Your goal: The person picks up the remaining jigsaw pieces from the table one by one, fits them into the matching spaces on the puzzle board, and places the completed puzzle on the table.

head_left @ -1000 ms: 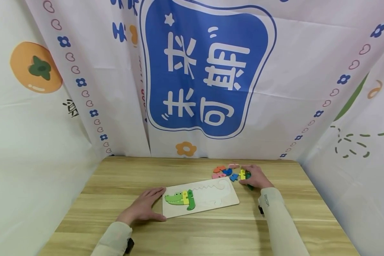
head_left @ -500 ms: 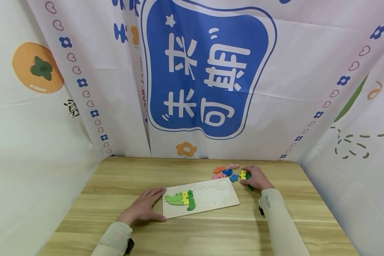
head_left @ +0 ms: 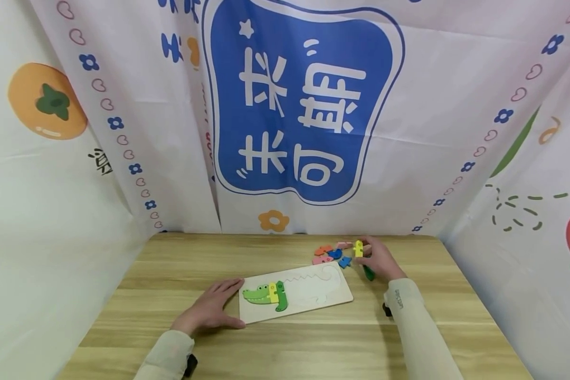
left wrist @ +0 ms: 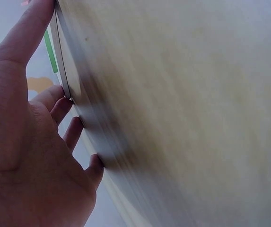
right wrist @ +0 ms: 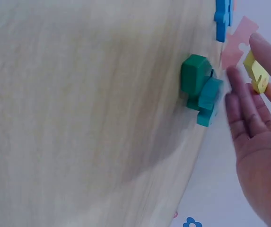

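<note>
Flat on the table lies a pale wooden puzzle board with a crocodile outline. A green crocodile head, a yellow piece and a green leg piece sit at its left. My left hand is spread at the board's left edge, thumb at the near corner and fingertips at the far one. My right hand pinches another yellow puzzle piece between thumb and finger, raised off the table. Below that hand lie a green piece and a teal-green piece.
Behind the board's far right corner lies a loose group: an orange piece, a dark blue piece, a lighter blue piece and pink pieces. A printed cloth hangs behind the wooden table.
My right hand has lifted the yellow piece up from beside the green ones, moving slightly away from me. The left hand and the board hold still; the head view has shifted a little.
</note>
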A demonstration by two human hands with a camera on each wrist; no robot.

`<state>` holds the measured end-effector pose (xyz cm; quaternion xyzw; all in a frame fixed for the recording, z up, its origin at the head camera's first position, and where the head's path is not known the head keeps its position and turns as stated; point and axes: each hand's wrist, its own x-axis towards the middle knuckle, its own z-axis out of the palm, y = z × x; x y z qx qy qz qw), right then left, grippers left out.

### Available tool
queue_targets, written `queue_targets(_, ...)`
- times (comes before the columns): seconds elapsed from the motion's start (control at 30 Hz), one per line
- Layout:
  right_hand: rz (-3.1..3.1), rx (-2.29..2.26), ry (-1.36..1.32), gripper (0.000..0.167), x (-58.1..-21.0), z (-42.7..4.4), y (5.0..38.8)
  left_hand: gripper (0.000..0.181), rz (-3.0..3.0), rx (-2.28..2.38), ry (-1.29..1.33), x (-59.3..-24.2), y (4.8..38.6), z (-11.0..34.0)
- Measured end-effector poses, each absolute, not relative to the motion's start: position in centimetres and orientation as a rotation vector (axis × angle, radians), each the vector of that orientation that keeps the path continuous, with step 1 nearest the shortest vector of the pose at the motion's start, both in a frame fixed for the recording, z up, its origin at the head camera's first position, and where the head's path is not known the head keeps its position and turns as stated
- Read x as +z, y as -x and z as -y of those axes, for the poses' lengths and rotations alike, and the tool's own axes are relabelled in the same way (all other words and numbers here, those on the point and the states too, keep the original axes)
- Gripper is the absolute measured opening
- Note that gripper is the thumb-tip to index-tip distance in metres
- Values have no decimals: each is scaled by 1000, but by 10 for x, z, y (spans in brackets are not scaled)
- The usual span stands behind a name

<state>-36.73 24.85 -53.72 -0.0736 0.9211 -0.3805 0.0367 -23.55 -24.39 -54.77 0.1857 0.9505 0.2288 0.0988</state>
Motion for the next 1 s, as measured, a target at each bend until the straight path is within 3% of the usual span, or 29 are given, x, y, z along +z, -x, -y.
queue_targets(1.0, -2962, -1188, 414, 73, -517, -225, 347, 115, -2812, 665, -532, -547, 235, 246)
